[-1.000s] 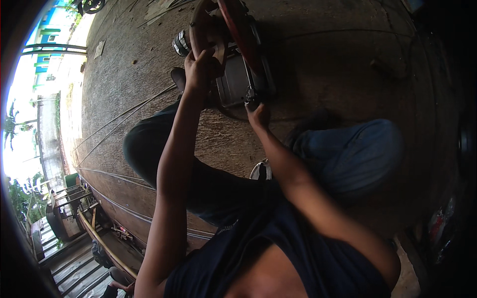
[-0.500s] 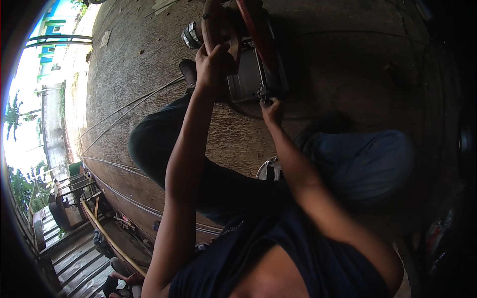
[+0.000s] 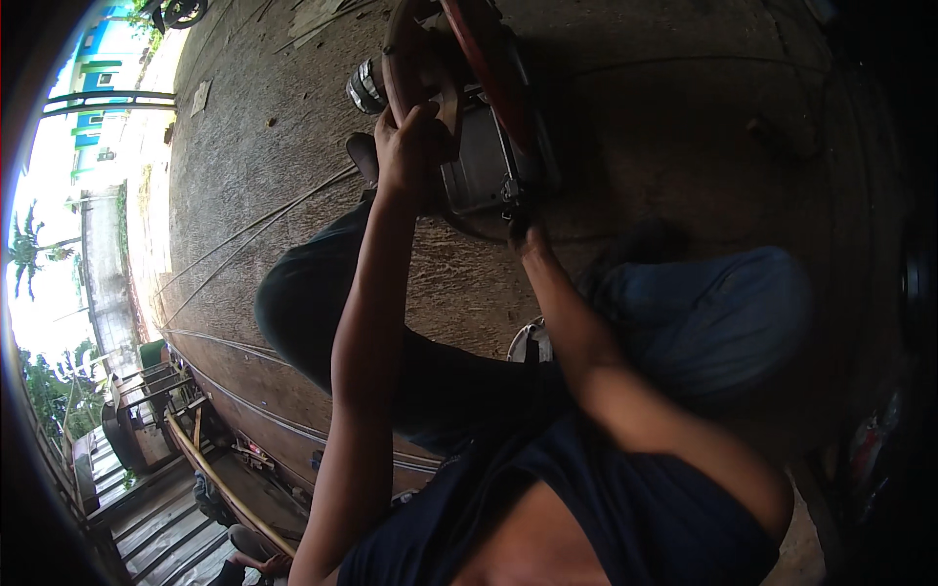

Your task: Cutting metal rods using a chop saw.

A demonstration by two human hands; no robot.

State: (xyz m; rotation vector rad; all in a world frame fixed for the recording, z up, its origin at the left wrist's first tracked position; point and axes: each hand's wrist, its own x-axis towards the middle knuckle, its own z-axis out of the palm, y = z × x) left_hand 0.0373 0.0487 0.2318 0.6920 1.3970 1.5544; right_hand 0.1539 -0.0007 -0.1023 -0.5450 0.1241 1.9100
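A machine that looks like a cut-off saw stands on the ground ahead of me. It has a worn red-brown curved handle (image 3: 399, 73), a red sloping part (image 3: 489, 68) and a dark metal base (image 3: 477, 174). My left hand (image 3: 403, 146) is wrapped round the lower end of the curved handle. At the near end of the base, a long screw rod ends in a small clamp crank (image 3: 511, 190). My right hand (image 3: 525, 236) is closed at this crank, its fingers dark and partly hidden. A silver-banded round part (image 3: 365, 88) sticks out left of the handle.
My bent legs, left knee (image 3: 303, 283) and right knee (image 3: 752, 303), flank the machine. Cables (image 3: 264, 220) run over the rough ground at left. A whitish round object (image 3: 528, 339) lies beneath my right forearm. Another person's hand (image 3: 274, 565) shows at lower left, near a yellowish pole (image 3: 220, 479).
My right hand has turned at the crank and sits slightly lower, with its fingers less visible. My left hand keeps its hold on the handle. The whole view has shifted a little.
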